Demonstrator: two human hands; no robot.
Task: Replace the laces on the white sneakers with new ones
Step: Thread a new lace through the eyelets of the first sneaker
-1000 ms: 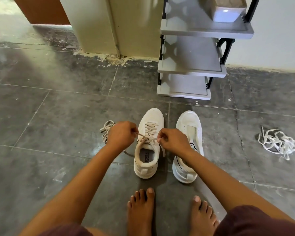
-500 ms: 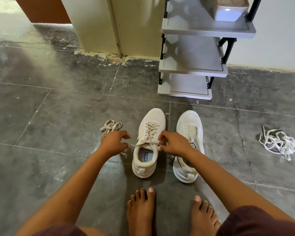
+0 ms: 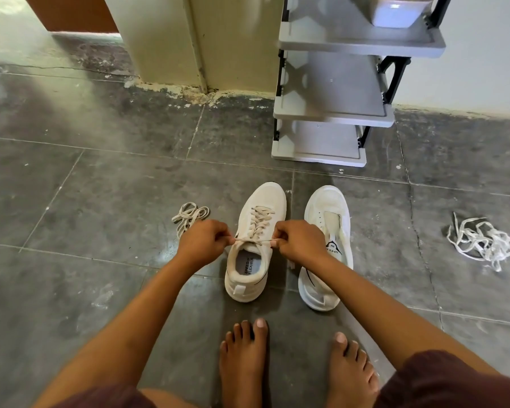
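Observation:
Two white sneakers stand side by side on the grey tiled floor. The left sneaker (image 3: pixel 255 245) carries a beige lace (image 3: pixel 258 220) threaded up its eyelets. My left hand (image 3: pixel 202 241) and my right hand (image 3: pixel 299 241) each pinch one end of that lace and hold it taut across the shoe's opening. The right sneaker (image 3: pixel 326 228) has no lace and its tongue lies bare. A second beige lace (image 3: pixel 189 216) lies bundled on the floor just beyond my left hand. A tangle of white laces (image 3: pixel 480 241) lies on the floor at the far right.
A grey shelf rack (image 3: pixel 333 113) with black posts stands against the wall behind the sneakers, with a pale box (image 3: pixel 398 10) on its top tier. A cream pillar (image 3: pixel 195 39) rises to its left. My bare feet (image 3: pixel 245 360) rest on the floor near the sneakers' heels.
Both hands have stayed on the lace ends at the left sneaker's top. They drew apart and lower half a second ago, and now sit closer in, with the lace stretched straight between them.

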